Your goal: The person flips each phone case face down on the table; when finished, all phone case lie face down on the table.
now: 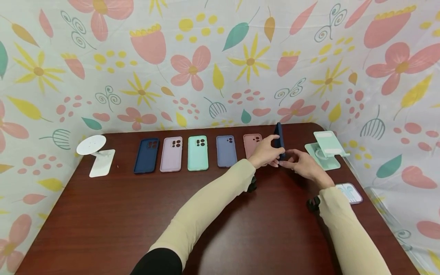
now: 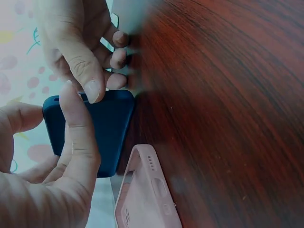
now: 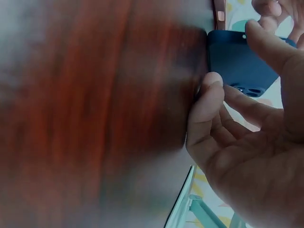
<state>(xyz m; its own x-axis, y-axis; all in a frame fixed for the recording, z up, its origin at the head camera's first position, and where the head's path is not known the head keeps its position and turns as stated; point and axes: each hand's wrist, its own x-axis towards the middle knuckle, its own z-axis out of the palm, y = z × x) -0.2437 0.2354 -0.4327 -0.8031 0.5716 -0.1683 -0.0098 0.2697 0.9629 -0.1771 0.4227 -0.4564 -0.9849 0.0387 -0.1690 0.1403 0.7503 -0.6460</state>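
A dark blue phone case (image 1: 279, 139) stands on its long edge above the back right of the table. My left hand (image 1: 265, 152) grips it from the left; in the left wrist view its thumb lies across the case (image 2: 114, 128) and its fingers reach round the far edge. At the case's near end is my right hand (image 1: 304, 165), its thumb (image 2: 92, 88) over the rim. Camera holes show on the case (image 3: 237, 57) in the right wrist view, beside the right fingertips. A pink phone case (image 1: 252, 142) lies just left, partly hidden by the left hand.
Leftward in a row lie a grey-blue case (image 1: 226, 151), a mint case (image 1: 197, 152), a lilac case (image 1: 171, 154) and another navy case (image 1: 146, 156). A white stand (image 1: 102, 162) is far left. Right are a mint phone stand (image 1: 326, 151) and boxed earphones (image 1: 350, 193).
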